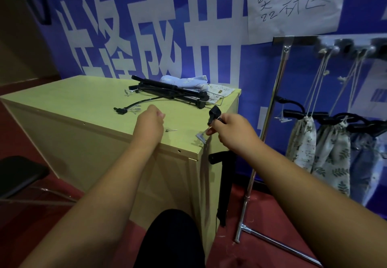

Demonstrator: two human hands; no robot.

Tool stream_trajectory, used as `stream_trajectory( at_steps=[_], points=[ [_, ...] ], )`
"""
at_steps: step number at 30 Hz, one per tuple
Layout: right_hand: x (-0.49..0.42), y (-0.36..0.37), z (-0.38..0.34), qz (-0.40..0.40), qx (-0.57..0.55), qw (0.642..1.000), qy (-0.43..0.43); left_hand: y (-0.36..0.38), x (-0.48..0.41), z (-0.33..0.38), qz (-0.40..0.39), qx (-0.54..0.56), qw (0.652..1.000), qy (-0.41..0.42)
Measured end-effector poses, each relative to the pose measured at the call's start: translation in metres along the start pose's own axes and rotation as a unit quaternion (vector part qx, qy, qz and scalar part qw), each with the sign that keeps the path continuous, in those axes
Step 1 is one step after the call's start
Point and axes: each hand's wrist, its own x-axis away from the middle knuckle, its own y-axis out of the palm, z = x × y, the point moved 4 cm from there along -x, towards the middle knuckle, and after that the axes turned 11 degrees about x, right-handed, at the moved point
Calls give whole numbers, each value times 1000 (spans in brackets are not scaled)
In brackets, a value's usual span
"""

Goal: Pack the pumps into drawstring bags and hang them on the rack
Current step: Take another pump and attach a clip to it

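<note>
My right hand (231, 130) grips the hose end of a black pump (224, 186), whose body hangs down beside the cabinet's right edge; the nozzle head (214, 114) sticks up above my fingers. My left hand (149, 121) hovers over the cabinet top with fingers curled, and I cannot see anything in it. More black pumps (167, 90) lie at the back of the cabinet top beside folded drawstring bags (188, 81). A small needle (171, 130) lies between my hands. Filled bags (303, 142) hang by their cords from the rack (278, 79) on the right.
The pale wooden cabinet (83, 104) stands against a blue banner wall. The rack's metal foot (276, 244) runs across the red floor at the right. A dark chair seat (18, 173) is at the left. My dark-clad knee (169, 240) is in front of the cabinet.
</note>
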Motion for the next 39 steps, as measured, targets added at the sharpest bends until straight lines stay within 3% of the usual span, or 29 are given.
stream_trajectory(
  at_steps=[3, 9, 17, 28, 39],
  points=[
    [-1, -1, 5, -2, -54, 998, 18, -1, 16, 23, 6, 129, 992, -7],
    [6, -6, 18, -6, -121, 992, 33, 40, 52, 69, -165, 321, 932, -36],
    [16, -18, 49, 16, -155, 986, 52, 74, 75, 80, -154, 313, 937, -20],
    [24, -33, 89, 34, -259, 963, 71, 112, 89, 92, -192, 386, 902, -38],
    [28, -33, 126, 39, -222, 970, 85, 141, 100, 89, -196, 390, 899, -34]
  ],
)
